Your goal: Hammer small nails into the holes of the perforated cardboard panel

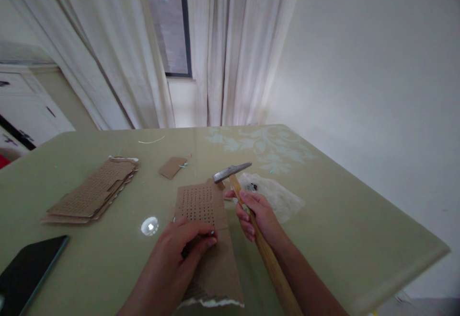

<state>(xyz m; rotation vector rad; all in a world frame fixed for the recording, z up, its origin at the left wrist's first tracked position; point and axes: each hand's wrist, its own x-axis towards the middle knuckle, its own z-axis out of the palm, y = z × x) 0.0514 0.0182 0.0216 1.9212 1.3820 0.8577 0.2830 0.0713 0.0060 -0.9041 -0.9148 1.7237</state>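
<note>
A sheet of brown cardboard (219, 263) with rows of small holes in its far half lies in front of me, its near edge torn. My left hand (183, 246) rests on it, thumb and forefinger pinched on what looks like a small nail (212, 232); only its pale head shows, the rest is hidden by my fingers. My right hand (257, 213) is wrapped round the wooden handle of a hammer (264, 246). The hammer's metal head is raised over the far right corner of the cardboard, apart from the nail.
At the left lies a stack of punched cardboard (91, 189), with a black phone (34, 268) nearer me. A clear plastic bag (283, 201) with small dark items sits beyond my right hand. A small cardboard piece (173, 167) and a round shiny disc (149, 226) are on the table (334, 210).
</note>
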